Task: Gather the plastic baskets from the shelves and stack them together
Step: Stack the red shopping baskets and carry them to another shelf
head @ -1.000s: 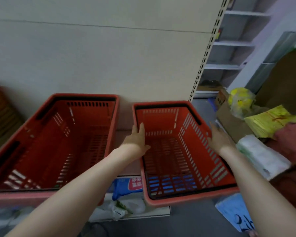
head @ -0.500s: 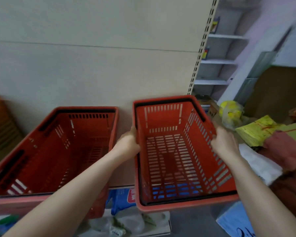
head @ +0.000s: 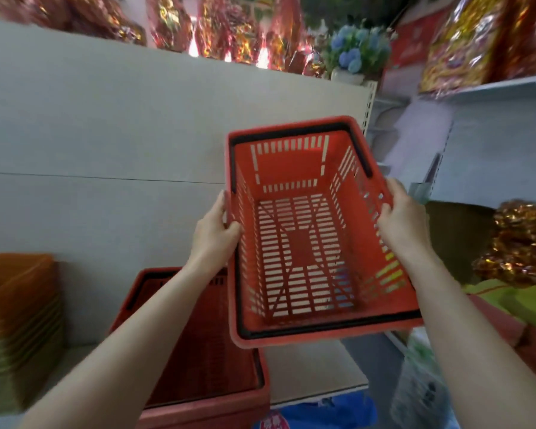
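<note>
Two bare forearms rise from the lower frame. The left hand [head: 214, 233] grips the left long wall of the raised red basket [head: 310, 243], the right hand [head: 404, 219] grips the right wall, so the basket hangs between them at centre frame, long axis running away from the person. Below and left, on the shelf [head: 310, 376], sits the second basket [head: 205, 345], nearer the left hand. The nesting move probably goes down-left. Far behind stands the shelf back panel [head: 106, 134].

Left hand [head: 212, 233] and right hand [head: 404, 218] raised, forearms extended, fingers apparently curled, gripping
</note>
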`<state>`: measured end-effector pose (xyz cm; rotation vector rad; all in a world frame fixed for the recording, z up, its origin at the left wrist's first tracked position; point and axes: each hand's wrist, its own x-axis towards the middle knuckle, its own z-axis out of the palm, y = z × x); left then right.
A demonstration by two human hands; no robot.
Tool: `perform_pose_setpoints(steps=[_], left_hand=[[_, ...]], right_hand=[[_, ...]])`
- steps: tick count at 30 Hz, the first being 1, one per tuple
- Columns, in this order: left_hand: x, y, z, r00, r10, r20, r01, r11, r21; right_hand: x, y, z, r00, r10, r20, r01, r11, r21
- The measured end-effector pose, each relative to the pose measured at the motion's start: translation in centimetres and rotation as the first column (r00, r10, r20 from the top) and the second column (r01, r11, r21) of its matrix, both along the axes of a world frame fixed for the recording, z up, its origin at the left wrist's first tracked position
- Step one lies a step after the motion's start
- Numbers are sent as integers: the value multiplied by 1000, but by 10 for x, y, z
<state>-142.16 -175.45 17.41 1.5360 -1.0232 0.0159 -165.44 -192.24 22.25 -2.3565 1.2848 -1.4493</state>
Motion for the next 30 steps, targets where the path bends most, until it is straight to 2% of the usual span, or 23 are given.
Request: perform_pose_setpoints(steps=[3,6,9,10,12,15,20,24,27,30], left_hand=[[33,39,18,998,55,8,-55,998,-39],[73,80,23,996,90,-20,-91,996,-25],[104,117,18,989,79,-124,-81,997,-13],[112,126,14,983,79,-164,-82,997,-9],[123,135,3,969,74,-237,-70,997,26],[137,135,-18,937,99,-334,-67,992,108],[153,123,-60,904,173,-390,-42,946,323],[151,115,-99,884,235,-403,-60,914,401],[145,117,-133,869,255,-423,-40,891,453],[143,120,-154,812,284,-510,-30,893,450]], right_hand=[[36,29,3,988,101,119,-107,993,47],[73,52,-5,951,273,141,-295,941,165],[100,67,-17,833,514,205,-552,751,362],[108,69,-21,793,556,249,-606,680,413],[126,72,-28,766,573,291,-638,621,456],[149,72,-44,785,552,281,-609,603,515],[164,60,-95,832,506,230,-515,547,660],[171,44,-155,864,502,26,-369,598,711],[174,47,-188,835,528,-158,-245,613,751],[172,66,-196,824,553,-126,-235,535,812]])
